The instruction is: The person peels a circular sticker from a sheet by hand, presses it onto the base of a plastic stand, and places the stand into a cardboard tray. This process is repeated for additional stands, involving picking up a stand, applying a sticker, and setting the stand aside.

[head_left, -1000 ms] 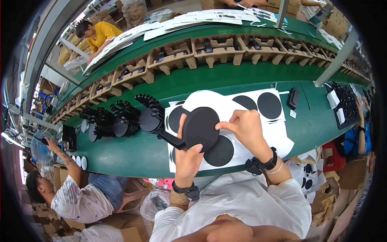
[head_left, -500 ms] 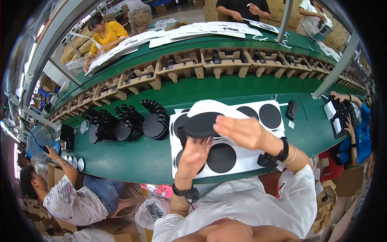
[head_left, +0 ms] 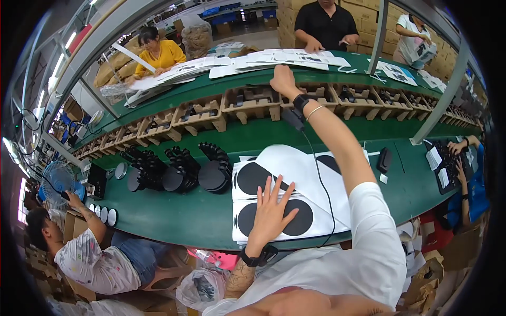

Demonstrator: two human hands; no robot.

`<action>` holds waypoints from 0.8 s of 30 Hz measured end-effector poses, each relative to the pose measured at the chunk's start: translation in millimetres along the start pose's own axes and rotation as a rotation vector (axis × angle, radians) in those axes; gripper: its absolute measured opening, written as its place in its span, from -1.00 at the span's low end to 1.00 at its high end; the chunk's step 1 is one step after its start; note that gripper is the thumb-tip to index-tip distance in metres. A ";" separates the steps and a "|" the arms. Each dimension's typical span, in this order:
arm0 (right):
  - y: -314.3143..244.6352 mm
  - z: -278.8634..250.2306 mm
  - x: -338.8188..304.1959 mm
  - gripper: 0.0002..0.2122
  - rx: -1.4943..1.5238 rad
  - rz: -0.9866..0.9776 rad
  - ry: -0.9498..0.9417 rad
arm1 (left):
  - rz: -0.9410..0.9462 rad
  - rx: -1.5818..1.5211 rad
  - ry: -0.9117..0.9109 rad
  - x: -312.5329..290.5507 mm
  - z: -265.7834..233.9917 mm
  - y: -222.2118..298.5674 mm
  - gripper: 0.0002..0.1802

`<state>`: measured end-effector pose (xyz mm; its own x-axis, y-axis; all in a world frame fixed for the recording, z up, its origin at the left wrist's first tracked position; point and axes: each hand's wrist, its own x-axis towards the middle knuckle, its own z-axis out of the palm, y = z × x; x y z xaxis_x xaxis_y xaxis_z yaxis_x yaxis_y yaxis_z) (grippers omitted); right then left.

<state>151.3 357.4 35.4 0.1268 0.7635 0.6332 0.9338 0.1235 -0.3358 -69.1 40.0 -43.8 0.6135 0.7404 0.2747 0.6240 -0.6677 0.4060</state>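
My left hand (head_left: 271,213) lies flat with fingers spread on white sheets (head_left: 321,210) bearing large black round pads (head_left: 253,178). One sheet on top is lifted and curled at its far edge. My right arm stretches far forward, and my right hand (head_left: 284,81) is closed above the row of brown moulded trays (head_left: 247,111). A thin dark edge shows beside its fingers; what they hold is mostly hidden. From a black device on my right wrist, a cable hangs down across the sheets.
Stacks of black round-based parts (head_left: 213,176) stand left of the sheets. To the right lies a small black object (head_left: 385,159). Printed white sheets (head_left: 284,59) cover the far bench. Upright metal posts (head_left: 443,95) rise from the bench. Co-workers sit left and right; others stand opposite.
My right hand has moved from the middle of the bench forward over the trays. The black disc has left my left hand, which has come down flat on the sheets.
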 end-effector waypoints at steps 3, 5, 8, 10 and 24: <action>-7.3 18.2 -12.5 -0.91 0.012 0.128 -0.030 | -0.012 -0.017 -0.020 -2.5 -0.2 -3.1 -0.31; 2.7 29.1 -23.1 -0.81 -0.021 0.154 -0.178 | -0.005 -0.023 -0.023 -2.5 -0.7 -0.2 -0.32; 8.8 37.3 -40.2 -0.67 -0.152 0.079 -0.306 | -0.009 -0.026 -0.030 -0.3 -0.6 -1.3 -0.33; 9.6 34.5 -55.3 -0.47 -0.385 -0.109 -0.402 | -0.016 -0.027 -0.029 3.6 0.5 -2.1 -0.33; 43.4 -143.1 -182.0 -0.38 0.207 -0.413 -1.169 | -0.018 -0.076 -0.058 31.5 14.8 4.4 -0.20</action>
<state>216.6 133.1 5.4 -0.6325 0.7355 -0.2429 0.7498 0.5026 -0.4303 -39.8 59.2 -46.3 0.6306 0.7453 0.2165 0.5983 -0.6445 0.4761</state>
